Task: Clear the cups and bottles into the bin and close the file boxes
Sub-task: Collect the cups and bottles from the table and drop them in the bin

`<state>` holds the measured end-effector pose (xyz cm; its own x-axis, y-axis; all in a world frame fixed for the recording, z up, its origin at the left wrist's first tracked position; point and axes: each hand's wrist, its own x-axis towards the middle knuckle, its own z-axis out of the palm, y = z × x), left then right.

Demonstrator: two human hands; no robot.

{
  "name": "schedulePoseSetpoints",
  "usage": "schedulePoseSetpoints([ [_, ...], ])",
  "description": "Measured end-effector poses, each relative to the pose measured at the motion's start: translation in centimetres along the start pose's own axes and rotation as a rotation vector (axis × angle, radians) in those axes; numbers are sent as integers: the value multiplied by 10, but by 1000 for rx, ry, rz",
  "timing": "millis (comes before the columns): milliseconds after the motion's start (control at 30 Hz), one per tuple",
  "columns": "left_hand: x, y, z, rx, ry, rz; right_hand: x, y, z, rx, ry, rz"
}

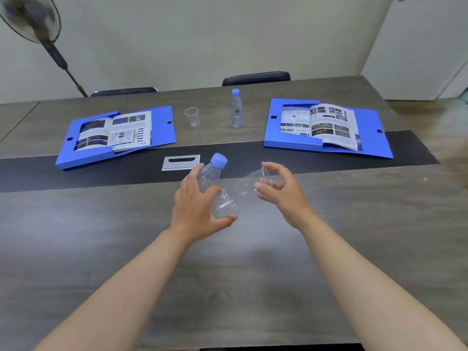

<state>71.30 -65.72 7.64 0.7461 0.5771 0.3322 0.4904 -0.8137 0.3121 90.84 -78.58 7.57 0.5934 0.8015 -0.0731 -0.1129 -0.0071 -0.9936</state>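
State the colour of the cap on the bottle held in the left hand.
Blue screw cap on the clear plastic bottle; head view shows it.

readable text: none | left open photo booklet (pixel 115 131): print blurred | right open photo booklet (pixel 321 125): blurred | upright clear blue-capped plastic bottle (pixel 236 111): label too small
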Motion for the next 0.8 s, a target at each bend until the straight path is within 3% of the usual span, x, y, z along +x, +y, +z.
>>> schedulePoseSetpoints([
  [433, -32, 39, -29, -130, 21, 335, -131, -48, 30, -290, -16, 34],
  [800, -54, 134, -26, -235, 0, 503, -216, -57, -18, -257, 194, 35],
])
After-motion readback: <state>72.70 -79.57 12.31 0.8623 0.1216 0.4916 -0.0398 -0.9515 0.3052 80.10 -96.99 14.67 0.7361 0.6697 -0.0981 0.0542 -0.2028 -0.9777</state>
